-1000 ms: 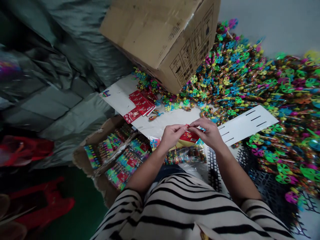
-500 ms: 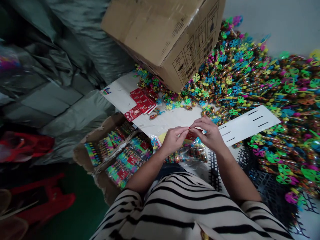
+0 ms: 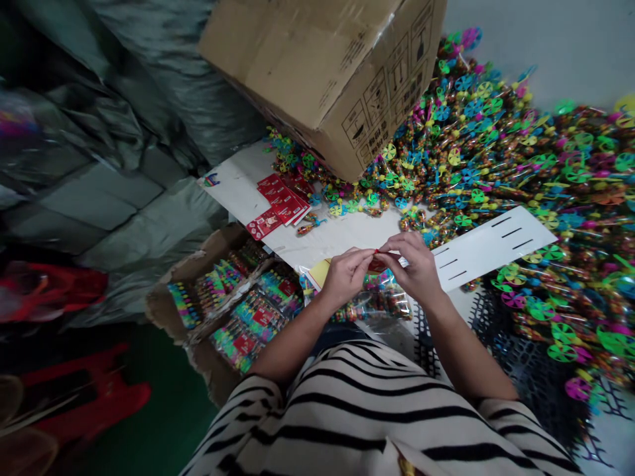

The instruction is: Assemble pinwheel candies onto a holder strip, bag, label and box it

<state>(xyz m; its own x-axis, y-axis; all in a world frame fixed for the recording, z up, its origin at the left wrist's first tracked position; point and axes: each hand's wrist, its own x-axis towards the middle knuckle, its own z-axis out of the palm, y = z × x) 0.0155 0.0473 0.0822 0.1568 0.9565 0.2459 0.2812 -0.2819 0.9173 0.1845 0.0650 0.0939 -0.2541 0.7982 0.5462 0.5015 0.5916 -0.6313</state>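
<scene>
My left hand (image 3: 346, 276) and my right hand (image 3: 411, 259) meet fingertip to fingertip above the table edge, both pinched on a small red card (image 3: 378, 266). Most of the card is hidden by my fingers. Under them lies a clear plastic bag (image 3: 357, 307) with a row of colourful candy-filled tubes inside. A yellow piece (image 3: 319, 272) shows beside my left hand. Right of my right hand rests a white slotted board (image 3: 496, 248), close to my fingers.
A large pile of candy tubes with pinwheel tops (image 3: 476, 152) covers the right side. A big cardboard box (image 3: 317, 73) stands at the back. Red cards (image 3: 282, 201) lie on the left of the table. An open carton (image 3: 198, 330) holds packed bags below left.
My hands stay pinched together at nearly the same spot, with only slight finger movement. The red card between them has tilted a little.
</scene>
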